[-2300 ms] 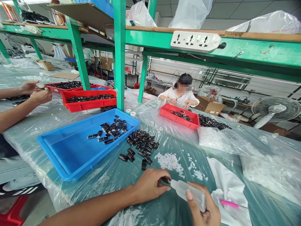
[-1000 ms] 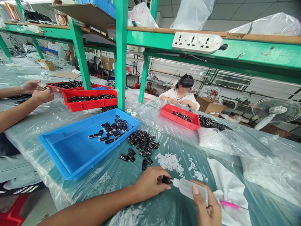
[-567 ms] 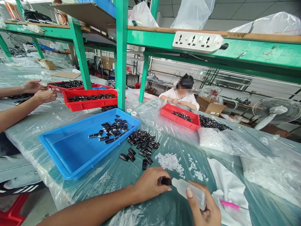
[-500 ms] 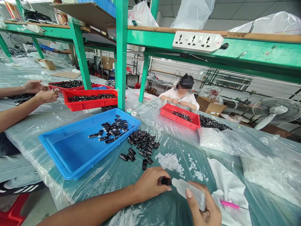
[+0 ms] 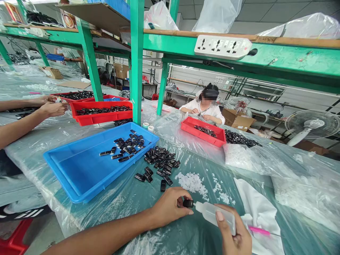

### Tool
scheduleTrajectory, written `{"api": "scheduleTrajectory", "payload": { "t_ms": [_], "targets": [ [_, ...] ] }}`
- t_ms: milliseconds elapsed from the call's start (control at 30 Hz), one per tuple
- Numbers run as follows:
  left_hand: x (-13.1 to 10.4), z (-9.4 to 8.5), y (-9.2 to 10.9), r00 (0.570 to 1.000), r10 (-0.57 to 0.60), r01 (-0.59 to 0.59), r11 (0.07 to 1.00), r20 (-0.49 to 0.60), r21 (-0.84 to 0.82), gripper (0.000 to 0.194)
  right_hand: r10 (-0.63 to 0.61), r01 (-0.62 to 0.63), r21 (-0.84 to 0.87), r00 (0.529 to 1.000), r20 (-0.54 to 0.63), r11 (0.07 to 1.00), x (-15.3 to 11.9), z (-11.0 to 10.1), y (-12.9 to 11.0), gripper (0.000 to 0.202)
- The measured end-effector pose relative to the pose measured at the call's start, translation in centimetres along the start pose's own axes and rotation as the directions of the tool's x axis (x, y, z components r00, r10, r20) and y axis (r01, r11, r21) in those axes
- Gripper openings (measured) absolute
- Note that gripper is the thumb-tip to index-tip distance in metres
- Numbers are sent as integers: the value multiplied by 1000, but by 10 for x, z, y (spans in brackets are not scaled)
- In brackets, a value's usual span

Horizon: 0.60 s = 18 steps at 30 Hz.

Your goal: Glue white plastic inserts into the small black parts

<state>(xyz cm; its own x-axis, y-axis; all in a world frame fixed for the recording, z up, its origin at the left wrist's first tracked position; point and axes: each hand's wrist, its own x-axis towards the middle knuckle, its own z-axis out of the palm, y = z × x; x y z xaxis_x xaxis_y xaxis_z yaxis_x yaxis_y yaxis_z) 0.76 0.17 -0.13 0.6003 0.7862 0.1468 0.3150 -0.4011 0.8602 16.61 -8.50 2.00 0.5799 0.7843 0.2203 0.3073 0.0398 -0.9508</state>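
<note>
Between thumb and fingers, my left hand (image 5: 171, 207) pinches a small black plastic casing (image 5: 188, 203). My right hand (image 5: 235, 230) is wrapped round a translucent squeeze bottle (image 5: 216, 214), tilted with its thin nozzle at the end of the casing; I cannot tell whether the tip touches. Just beyond my hands lie a heap of black casings (image 5: 163, 159) and a scatter of small white plastic pieces (image 5: 192, 183). More black casings sit in the right half of a blue tray (image 5: 74, 177) at the left.
A white cloth (image 5: 259, 205) with a pink-handled tool (image 5: 259, 231) lies at the right, near bags of white pieces (image 5: 305, 194). A green post (image 5: 136, 71) rises behind the blue tray. Red trays (image 5: 103, 115) and a co-worker's hands (image 5: 53, 106) are at the left; another person sits opposite.
My right hand has drawn the bottle slightly back to the right, so its thin nozzle now shows beside the casing. My left hand has barely moved. The left co-worker's hands shifted.
</note>
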Motion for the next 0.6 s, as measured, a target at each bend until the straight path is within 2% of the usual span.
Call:
{"api": "scheduleTrajectory", "payload": {
  "t_ms": [167, 367, 500, 600],
  "targets": [
    [-1, 0, 0, 1000, 18, -18, 999, 6, -40, 25, 0, 0, 31, 1000, -3, 1000, -1, 1, -1, 38],
    [-2, -1, 1, 999, 34, -34, 999, -1, 0, 22, -22, 22, 15, 1000, 17, 1000, -4, 2, 4, 38],
    [-3, 0, 3, 999, 50, -49, 997, -13, 66, 17, -109, 109, -47, 994, 8, 993, -7, 3, 12, 37],
    [-4, 0, 6, 999, 49, -46, 994, -24, 94, 15, -225, 224, -114, 974, 4, 968, -9, 3, 16, 33]
  ]
}}
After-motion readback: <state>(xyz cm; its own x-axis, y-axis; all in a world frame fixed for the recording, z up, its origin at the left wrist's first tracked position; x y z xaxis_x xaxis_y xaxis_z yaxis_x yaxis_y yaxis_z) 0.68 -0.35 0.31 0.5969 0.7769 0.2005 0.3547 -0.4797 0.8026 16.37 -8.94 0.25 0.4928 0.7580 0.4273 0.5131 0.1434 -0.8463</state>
